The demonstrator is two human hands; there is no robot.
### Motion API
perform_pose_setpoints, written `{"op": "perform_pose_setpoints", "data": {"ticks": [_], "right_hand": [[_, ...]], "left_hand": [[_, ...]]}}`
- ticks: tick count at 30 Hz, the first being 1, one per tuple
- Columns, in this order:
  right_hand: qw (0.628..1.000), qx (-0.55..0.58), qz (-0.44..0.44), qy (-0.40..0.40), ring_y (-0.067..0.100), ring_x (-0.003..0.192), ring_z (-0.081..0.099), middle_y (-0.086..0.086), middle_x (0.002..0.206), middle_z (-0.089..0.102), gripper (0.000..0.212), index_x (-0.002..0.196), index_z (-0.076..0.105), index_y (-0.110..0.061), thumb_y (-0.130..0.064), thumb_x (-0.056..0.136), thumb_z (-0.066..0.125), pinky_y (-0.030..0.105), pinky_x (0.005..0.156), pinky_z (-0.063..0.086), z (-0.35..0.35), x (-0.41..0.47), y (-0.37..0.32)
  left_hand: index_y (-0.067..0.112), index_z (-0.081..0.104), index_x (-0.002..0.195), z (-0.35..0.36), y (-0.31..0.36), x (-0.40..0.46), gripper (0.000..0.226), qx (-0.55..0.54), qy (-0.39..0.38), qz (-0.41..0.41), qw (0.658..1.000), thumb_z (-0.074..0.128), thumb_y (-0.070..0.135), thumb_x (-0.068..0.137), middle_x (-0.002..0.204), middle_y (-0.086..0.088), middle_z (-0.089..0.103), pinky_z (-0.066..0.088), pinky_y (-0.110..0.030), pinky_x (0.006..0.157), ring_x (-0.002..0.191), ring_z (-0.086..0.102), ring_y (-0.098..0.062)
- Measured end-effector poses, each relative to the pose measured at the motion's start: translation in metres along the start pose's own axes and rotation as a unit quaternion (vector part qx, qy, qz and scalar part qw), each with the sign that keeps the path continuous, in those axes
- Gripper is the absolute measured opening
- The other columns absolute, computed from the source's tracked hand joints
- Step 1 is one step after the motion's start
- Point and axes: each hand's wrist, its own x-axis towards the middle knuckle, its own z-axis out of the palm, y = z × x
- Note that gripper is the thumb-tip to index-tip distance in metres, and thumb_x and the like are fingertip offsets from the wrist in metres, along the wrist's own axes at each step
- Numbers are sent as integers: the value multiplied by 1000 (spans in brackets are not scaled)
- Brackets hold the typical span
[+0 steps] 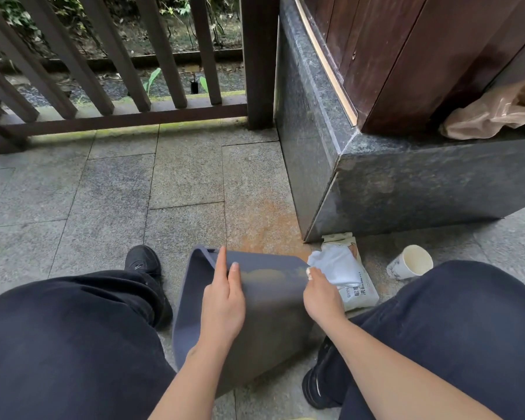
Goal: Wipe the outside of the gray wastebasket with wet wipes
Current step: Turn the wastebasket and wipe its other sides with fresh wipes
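Note:
The gray wastebasket (pixel 270 322) lies tilted on its side on the paving between my knees, its open rim toward the far left. A brownish smear runs across its upper face. My left hand (pixel 223 298) rests flat on that face, with the fingers reaching the rim. My right hand (pixel 322 295) is at the basket's right edge, pinching a crumpled white wet wipe (pixel 335 263). Just behind the wipe lies the wet wipes pack (pixel 359 294) on the ground.
A white paper cup (pixel 411 262) stands right of the pack. A dark stone plinth (pixel 406 183) with a wooden post and a crumpled plastic bag (pixel 491 113) rises at the right. A brown railing (pixel 119 113) fences the far side. My legs flank the basket.

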Motion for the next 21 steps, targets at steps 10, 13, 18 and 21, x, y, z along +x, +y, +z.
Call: {"op": "perform_pose_setpoints", "data": {"ticks": [10,13,18,21], "right_hand": [[934,86,-336,-84,3,142,31,-10,151,42,46,146,43,-27,-24,102,30,31,122,12,4,-70,-87],[921,98,-368,-79,8,137,40,-5,146,50,43,142,47,-20,-22,102,32,28,121,12,3,-87,-95],[909,70,-404,-77,4,141,32,-8,150,45,47,147,41,-24,-17,101,37,24,120,5,9,-90,-85],[908,67,-405,-80,3,141,32,-7,150,45,51,147,42,-23,-13,98,36,25,121,6,15,-78,-79]], "left_hand": [[46,31,149,-6,-2,5,49,7,-34,25,999,35,52,101,74,13,65,40,-34,58,71,65,-7],[48,40,140,-5,-6,0,53,-61,-25,-1,998,35,67,90,95,32,62,41,-21,72,88,57,16],[27,38,147,1,-8,-1,53,-102,40,-96,989,32,51,100,144,-1,50,29,-27,94,128,46,-15],[23,34,150,0,-8,3,48,-30,44,-93,994,36,36,104,141,-14,53,28,-28,84,127,48,-33]]}}
